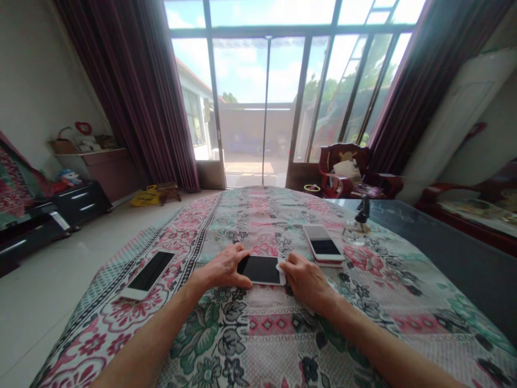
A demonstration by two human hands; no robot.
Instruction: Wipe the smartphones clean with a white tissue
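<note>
A white-framed smartphone (260,269) with a dark screen lies sideways on the patterned tablecloth (278,318). My left hand (228,266) grips its left end, with the thumb on the near edge and the fingers on the far edge. Fingers bent, my right hand (305,280) rests at the right end of the phone. It pinches a small white cloth (279,267) against the screen; most of the cloth is hidden by the fingers. To the right, a white phone (322,241) lies on top of another item. Another white phone (150,275) lies alone at the left, screen up.
Behind the stacked phone stands a small black object (363,210) on a clear base. A dark tabletop (424,226) borders the cloth at the right. Farther off are a wooden chair (343,161), a yellow bag (145,196) and a glass door (246,108).
</note>
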